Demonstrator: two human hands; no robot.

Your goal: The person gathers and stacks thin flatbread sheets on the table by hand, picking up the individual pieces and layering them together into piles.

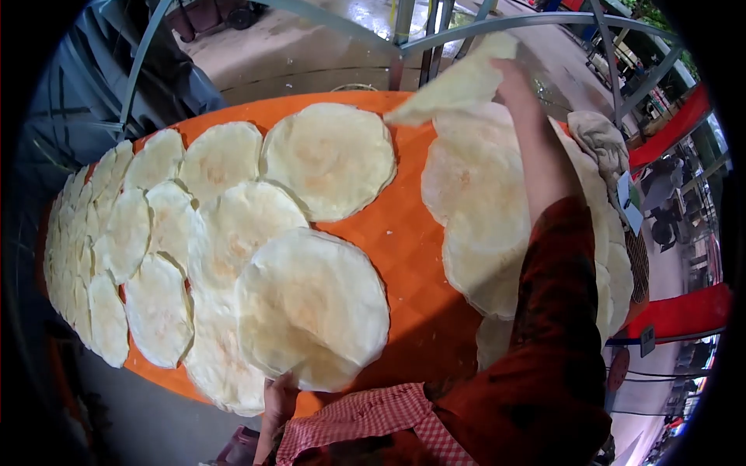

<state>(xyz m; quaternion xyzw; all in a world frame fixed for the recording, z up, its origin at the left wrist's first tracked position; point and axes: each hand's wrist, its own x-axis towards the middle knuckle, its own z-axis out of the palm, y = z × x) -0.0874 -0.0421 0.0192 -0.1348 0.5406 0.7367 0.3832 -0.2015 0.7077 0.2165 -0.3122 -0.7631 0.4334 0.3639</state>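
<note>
Far across the table, my right hand [509, 81] grips the edge of a thin flatbread [460, 87], which hangs folded and a little blurred above the table. Close to my body, my left hand [281, 394] pinches the near edge of another round flatbread [315, 307]; some of its fingers are hidden beneath. This flatbread overlaps others on its left. A pale, lightly browned flatbread [330, 159] lies just beyond it. Under my right arm, more overlapping flatbreads [475, 186] cover the right side.
An orange cloth [416, 272] covers the table. Rows of flatbreads [159, 311] spread over its left end. A crumpled grey cloth [598, 140] lies at the far right edge. Metal frame bars [497, 29] run behind the table, and a red surface [688, 311] stands to the right.
</note>
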